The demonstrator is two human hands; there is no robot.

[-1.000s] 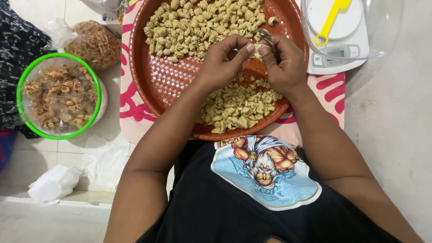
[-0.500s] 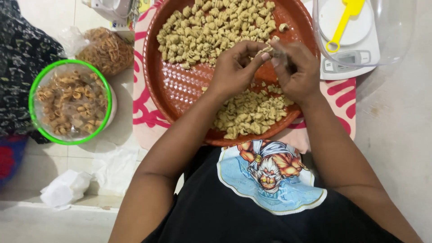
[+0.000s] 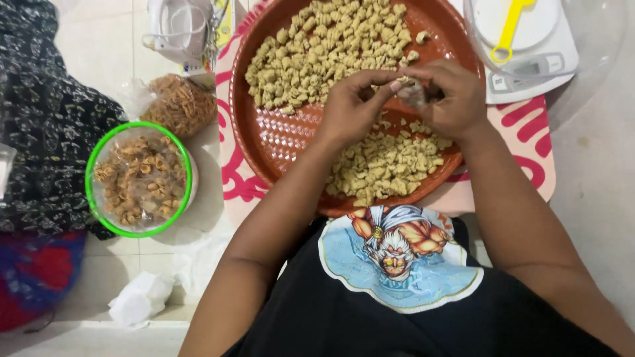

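Reddish-brown plastic tray [image 3: 278, 139] fills the head view, heaped with pale dough pieces [image 3: 331, 46]. Left hand [image 3: 350, 106] and right hand [image 3: 450, 96] meet above it, fingertips pinched together on one small dough piece [image 3: 405, 82]. A loose pinch could drop it among the finished heap [image 3: 387, 165]. Close by stand a green-rimmed bowl of fried snacks [image 3: 139, 178], a kitchen scale [image 3: 529, 59] and a yellow spoon [image 3: 510, 30]; nothing blocks the hands.

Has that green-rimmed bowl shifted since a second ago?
No. The green-rimmed bowl sits just as near the left edge of the red tray; only the camera view shifted.
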